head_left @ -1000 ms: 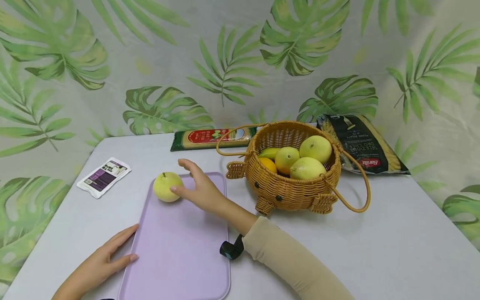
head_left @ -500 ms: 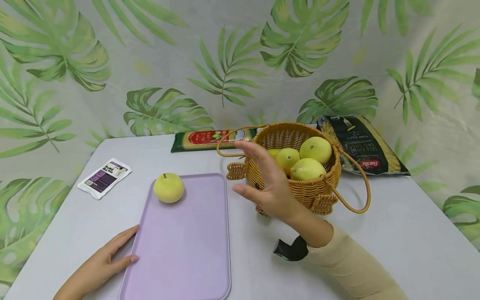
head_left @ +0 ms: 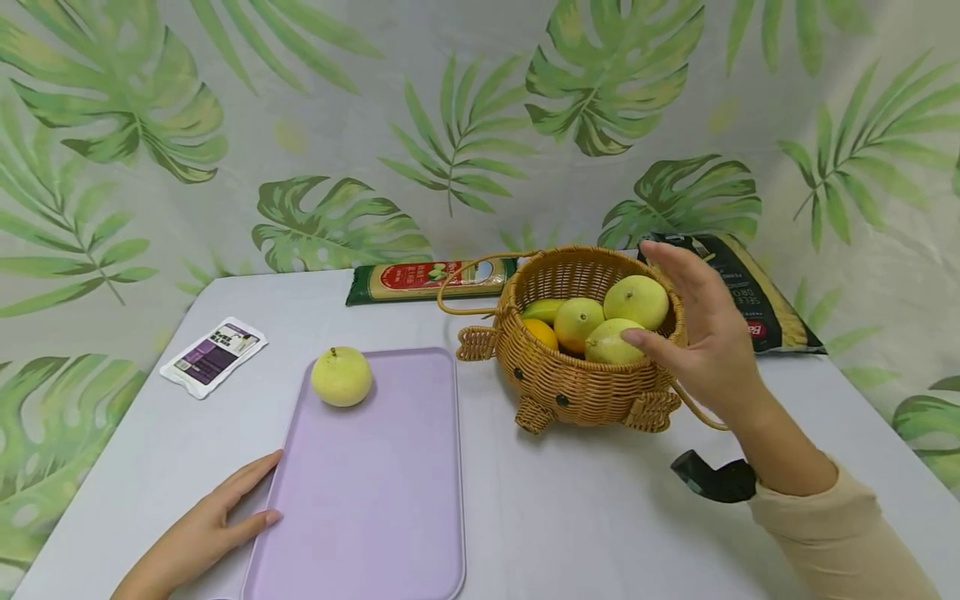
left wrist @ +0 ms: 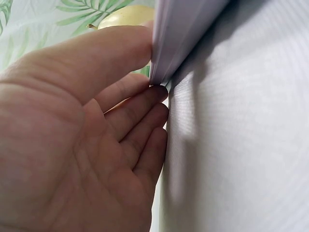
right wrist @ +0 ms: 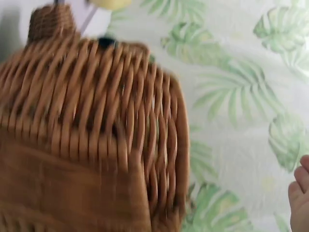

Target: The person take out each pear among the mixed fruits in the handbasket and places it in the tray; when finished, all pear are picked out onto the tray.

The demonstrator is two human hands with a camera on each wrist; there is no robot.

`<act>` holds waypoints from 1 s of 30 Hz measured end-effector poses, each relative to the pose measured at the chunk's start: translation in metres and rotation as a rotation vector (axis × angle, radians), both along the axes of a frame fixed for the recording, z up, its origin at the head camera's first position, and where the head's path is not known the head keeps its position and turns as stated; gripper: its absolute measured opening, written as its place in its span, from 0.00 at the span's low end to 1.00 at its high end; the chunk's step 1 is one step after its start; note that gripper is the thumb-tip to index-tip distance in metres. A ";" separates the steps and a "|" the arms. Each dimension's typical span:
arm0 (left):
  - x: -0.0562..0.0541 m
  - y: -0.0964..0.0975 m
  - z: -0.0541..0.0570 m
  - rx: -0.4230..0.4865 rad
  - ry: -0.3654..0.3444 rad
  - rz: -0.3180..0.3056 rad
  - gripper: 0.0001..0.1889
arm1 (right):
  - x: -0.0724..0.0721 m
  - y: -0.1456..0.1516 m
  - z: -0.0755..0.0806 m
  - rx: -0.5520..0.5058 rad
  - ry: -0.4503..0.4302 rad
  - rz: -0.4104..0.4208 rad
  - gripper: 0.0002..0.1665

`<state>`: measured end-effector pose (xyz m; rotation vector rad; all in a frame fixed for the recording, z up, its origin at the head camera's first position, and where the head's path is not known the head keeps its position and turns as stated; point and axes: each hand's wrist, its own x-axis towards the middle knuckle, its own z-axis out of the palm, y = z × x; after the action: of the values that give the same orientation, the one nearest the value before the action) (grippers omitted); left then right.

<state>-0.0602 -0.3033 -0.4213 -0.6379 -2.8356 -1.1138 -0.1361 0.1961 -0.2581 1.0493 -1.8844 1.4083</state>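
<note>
A pale yellow round pear (head_left: 341, 377) with a short stem sits at the far left corner of a lilac tray (head_left: 367, 492). My left hand (head_left: 202, 529) rests at the tray's left edge, fingertips and thumb touching it; the left wrist view shows the fingers loosely extended against the tray's side (left wrist: 169, 38). Nothing is held by my right hand (head_left: 708, 350), which hovers by the right side of a wicker basket (head_left: 592, 387), thumb and fingers spread apart. Several yellow fruits, among them a pear (head_left: 636, 302), and an orange fruit (head_left: 540, 333) lie in the basket.
Behind the basket lies a green and red pasta packet (head_left: 431, 279). A black Barilla penne bag (head_left: 772, 312) is at the back right, partly behind my right hand. A white and purple sachet (head_left: 213, 357) lies left of the tray. A leaf-patterned cloth (head_left: 337, 108) hangs behind the table.
My right hand has moved away from the pear on the tray, rightward across the front of the basket to its right side. The left hand stays at the tray edge.
</note>
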 end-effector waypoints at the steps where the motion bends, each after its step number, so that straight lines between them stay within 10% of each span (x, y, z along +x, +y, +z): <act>1: 0.000 0.000 0.000 -0.001 0.005 0.000 0.35 | -0.002 0.007 0.002 0.041 -0.009 -0.027 0.43; 10: 0.001 0.000 0.001 0.004 0.006 -0.004 0.34 | -0.033 0.062 0.004 0.414 -0.192 -0.267 0.50; 30: 0.002 0.001 0.002 0.002 -0.008 0.006 0.34 | -0.074 0.082 -0.011 0.603 -0.563 -0.195 0.44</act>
<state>-0.0582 -0.3020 -0.4194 -0.6254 -2.8408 -1.1200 -0.2099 0.2783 -0.2695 0.7178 -2.8536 1.1121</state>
